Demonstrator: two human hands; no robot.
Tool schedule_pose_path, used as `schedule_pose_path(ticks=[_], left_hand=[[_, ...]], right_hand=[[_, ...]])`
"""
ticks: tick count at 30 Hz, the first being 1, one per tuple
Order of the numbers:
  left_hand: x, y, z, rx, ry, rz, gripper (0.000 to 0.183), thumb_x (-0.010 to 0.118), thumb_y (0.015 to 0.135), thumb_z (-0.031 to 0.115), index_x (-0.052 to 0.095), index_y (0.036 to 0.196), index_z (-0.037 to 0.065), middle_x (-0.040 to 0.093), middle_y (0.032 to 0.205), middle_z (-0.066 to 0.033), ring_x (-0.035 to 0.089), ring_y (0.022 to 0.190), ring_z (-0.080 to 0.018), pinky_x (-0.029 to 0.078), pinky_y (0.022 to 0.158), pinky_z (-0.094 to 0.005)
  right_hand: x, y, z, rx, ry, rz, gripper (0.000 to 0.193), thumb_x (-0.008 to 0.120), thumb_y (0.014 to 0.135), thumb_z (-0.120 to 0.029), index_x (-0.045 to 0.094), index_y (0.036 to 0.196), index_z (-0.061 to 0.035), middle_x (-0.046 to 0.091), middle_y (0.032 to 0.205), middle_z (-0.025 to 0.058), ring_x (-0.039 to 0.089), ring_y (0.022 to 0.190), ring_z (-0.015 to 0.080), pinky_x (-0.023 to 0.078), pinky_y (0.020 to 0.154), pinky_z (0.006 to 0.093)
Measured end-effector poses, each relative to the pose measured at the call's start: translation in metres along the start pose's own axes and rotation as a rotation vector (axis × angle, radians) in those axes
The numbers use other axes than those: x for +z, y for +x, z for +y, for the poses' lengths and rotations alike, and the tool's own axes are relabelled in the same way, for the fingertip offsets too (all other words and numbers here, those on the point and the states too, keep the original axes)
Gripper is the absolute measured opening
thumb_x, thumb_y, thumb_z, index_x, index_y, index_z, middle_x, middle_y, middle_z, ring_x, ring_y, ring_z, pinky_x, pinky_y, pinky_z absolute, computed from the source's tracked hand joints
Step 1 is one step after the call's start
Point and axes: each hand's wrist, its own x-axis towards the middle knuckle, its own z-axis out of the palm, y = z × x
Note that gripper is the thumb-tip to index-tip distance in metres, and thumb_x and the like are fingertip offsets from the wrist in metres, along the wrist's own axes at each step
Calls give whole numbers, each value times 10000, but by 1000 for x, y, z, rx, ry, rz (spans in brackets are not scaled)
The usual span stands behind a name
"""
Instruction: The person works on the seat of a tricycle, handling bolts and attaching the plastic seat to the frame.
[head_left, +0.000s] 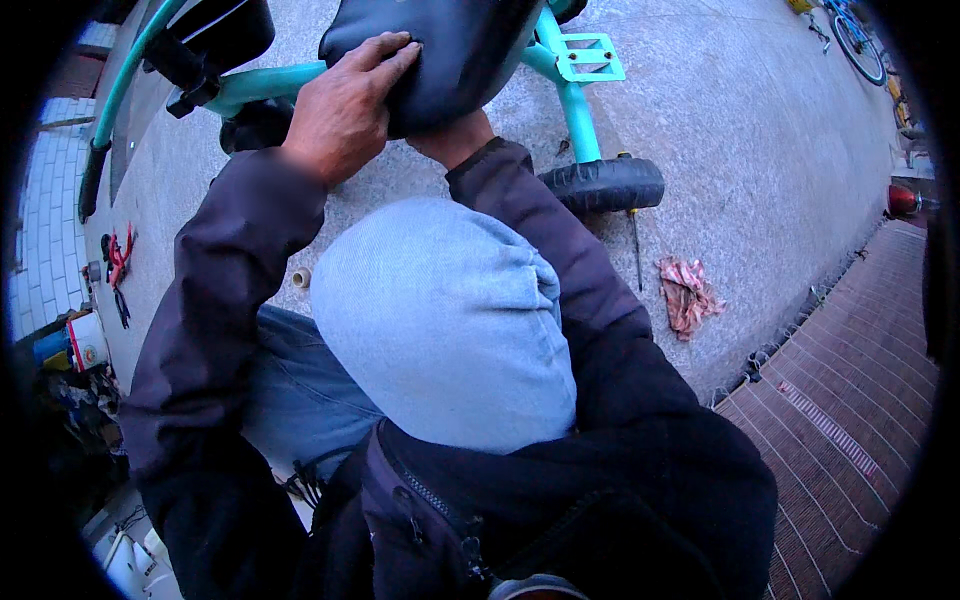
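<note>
A padded black seat [440, 60] sits on a turquoise metal frame [270, 82] with small black wheels. My left hand [345, 110] rests on the seat's left side, its visible fingers stretched over the black cover; the thumb is hidden. Under the seat's near edge reaches my right hand [455, 138], with only its back and wrist showing and the fingers out of sight. To the right of it, a turquoise leg ends at a black wheel [605, 186], below a slotted turquoise bracket [590, 58].
Right of my arms, a thin metal rod [638, 255] and a crumpled pinkish rag [688, 297] lie on concrete. Red-handled pliers [120, 255] are at left; a small tape roll [301, 278] lies by my knee. A brown striped mat [840, 400] and a blue bicycle [855, 45] are at right.
</note>
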Motion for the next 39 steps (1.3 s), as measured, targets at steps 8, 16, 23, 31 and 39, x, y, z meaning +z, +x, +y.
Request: schedule_pose_path(ticks=[8, 16, 23, 31, 39], left_hand=[[2, 1, 1, 9, 33, -11, 543, 541, 828, -69, 507, 1337, 116, 473, 1375, -109, 538, 1184, -348, 451, 1003, -382], [5, 0, 0, 12, 10, 15, 620, 528, 762, -87, 480, 1342, 129, 456, 1380, -82, 541, 1156, -338, 462, 985, -393], [4, 1, -2, 39, 28, 26, 560, 532, 801, -67, 503, 1331, 115, 473, 1366, -101, 544, 1166, -326, 456, 996, -370], [5, 1, 0, 16, -20, 9, 634, 512, 759, -91, 470, 1352, 132, 440, 1398, -79, 508, 1207, -324, 439, 1014, -387], [7, 2, 0, 19, -7, 8, 648, 521, 751, -92, 466, 1354, 137, 435, 1404, -79, 499, 1216, -331, 436, 1017, -391]], right_hand=[[8, -5, 1, 157, 501, 5, 522, 545, 907, -224, 379, 1380, -75, 420, 1410, 121, 354, 1334, 261, 224, 1149, 389], [-1, 2, 2, 79, 204, 4, 512, 559, 897, -209, 395, 1363, -75, 449, 1369, 123, 376, 1312, 265, 236, 1140, 396], [6, 4, 4, -9, 25, 52, 508, 526, 914, -221, 385, 1387, -101, 420, 1406, 117, 339, 1342, 250, 188, 1160, 406], [7, -5, 2, 202, 507, -22, 530, 543, 911, -238, 381, 1396, -96, 408, 1425, 108, 343, 1344, 258, 206, 1158, 396], [16, -4, 20, 120, 492, 17, 556, 594, 873, -205, 396, 1378, -82, 451, 1369, 135, 381, 1315, 283, 242, 1142, 389]])
